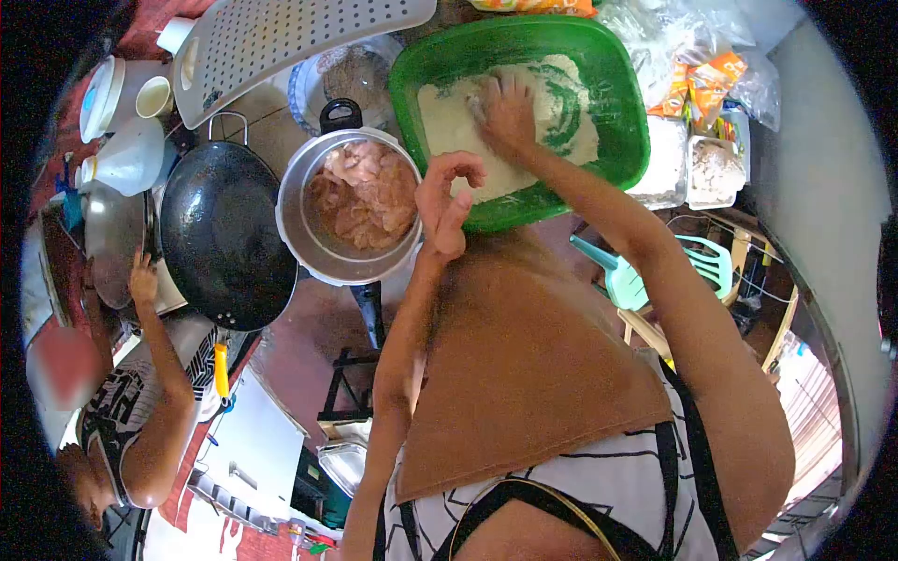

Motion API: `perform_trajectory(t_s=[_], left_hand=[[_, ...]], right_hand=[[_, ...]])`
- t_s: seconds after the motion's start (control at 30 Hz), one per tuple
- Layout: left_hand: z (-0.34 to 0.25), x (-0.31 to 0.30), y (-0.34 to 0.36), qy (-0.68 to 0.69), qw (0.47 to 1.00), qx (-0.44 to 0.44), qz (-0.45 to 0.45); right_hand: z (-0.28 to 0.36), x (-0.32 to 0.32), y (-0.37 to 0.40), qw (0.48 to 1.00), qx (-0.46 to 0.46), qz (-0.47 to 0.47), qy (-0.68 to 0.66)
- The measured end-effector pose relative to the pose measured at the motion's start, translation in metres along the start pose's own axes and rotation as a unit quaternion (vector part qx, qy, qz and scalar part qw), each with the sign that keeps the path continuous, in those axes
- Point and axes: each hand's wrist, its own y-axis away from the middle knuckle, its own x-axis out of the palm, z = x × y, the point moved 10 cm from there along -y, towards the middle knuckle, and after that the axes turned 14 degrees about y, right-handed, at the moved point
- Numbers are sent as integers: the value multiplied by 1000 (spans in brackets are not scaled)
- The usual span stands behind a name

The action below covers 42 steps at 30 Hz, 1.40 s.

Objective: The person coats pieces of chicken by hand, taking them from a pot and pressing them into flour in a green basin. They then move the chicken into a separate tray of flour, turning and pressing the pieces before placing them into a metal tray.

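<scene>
A green plastic tub (617, 84) holds a layer of pale flour. My right hand (507, 110) presses flat into the flour near the tub's middle, fingers spread. My left hand (446, 196) hovers at the tub's near left edge, thumb and forefinger curled into a ring, holding nothing I can see. Just left of it stands a metal pot (297, 192) filled with raw pink chicken pieces (367, 194).
A black wok (224, 234) sits left of the pot. Another person at the lower left rests a hand (142, 279) by a metal lid (112, 238). A white perforated tray (281, 37), cups, bowls and plastic bags with packets (692, 75) ring the work area.
</scene>
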Motion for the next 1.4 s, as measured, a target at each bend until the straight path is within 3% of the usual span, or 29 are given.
perform_trajectory(t_s=[0.07, 0.13, 0.17, 0.23, 0.37, 0.47, 0.63, 0.7, 0.8, 0.93, 1.03, 1.1, 1.27, 1.4], left_hand=[[2, -3, 1, -22, 1000, -9, -3], [1, -5, -1, -48, 999, -11, -4], [2, -4, -2, -48, 999, -10, -5], [1, -2, 4, -45, 999, -17, 3], [-1, 3, -1, -33, 999, -14, 24], [2, 1, -1, -38, 999, -26, 19], [2, -1, -4, -36, 999, 1, 14], [2, 0, -2, -11, 1000, -12, 11], [-2, 5, 5, -18, 999, -23, 18], [3, 2, 0, -18, 999, -25, 41], [6, 3, 4, -16, 999, -27, 42], [6, 2, 2, -19, 999, -28, 28], [-5, 1, 0, -20, 1000, 7, 20], [3, 3, 2, 16, 999, -22, 21]], right_hand=[[-1, 1, 3, 1000, 0, -11, 5], [-4, 12, 2, 996, -30, 63, -51], [-2, 13, -6, 996, -37, 57, -52], [-2, 18, 1, 995, -39, 86, 15], [8, 14, -11, 997, -55, 48, -7], [12, 22, -18, 994, 16, 101, -27], [34, 1, -12, 997, -40, -52, -37], [41, -14, -17, 996, -53, -55, -47], [45, 2, -19, 997, -76, 31, 4], [45, 2, -38, 999, -33, 0, -27], [54, 13, -47, 999, -10, 13, 38], [58, 4, -36, 998, 26, -30, 45], [68, 15, -40, 1000, 9, -9, 15], [52, 20, -39, 999, -16, -29, -2]])
